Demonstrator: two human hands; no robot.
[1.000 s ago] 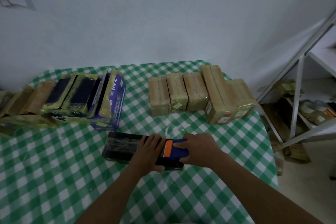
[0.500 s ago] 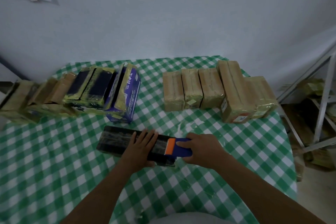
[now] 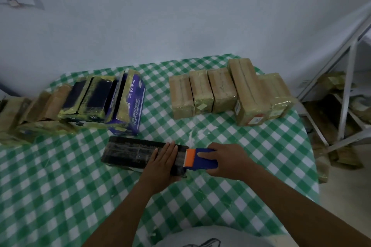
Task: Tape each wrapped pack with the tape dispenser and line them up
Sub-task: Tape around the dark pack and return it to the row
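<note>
The left hand (image 3: 160, 163) lies flat on the black pack (image 3: 130, 152), fingers straight and close together. The right hand (image 3: 226, 161) grips the blue tape dispenser (image 3: 202, 159) at the pack's right end. Brown packs (image 3: 220, 90) sit in a row behind it.

Blurred leftmost packs (image 3: 12, 114), partly off-frame.

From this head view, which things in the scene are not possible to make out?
All in the head view:
1. Dark pack: dim and blurred; whether tape lies on it cannot be told.
2. Tape dispenser: its rear is covered by the right hand; the roll is hidden.
3. Part of the dark pack: under the left hand.
4. Print on the purple box: too small and blurred.
5. Packs at far left: cut off by the frame edge.
</note>
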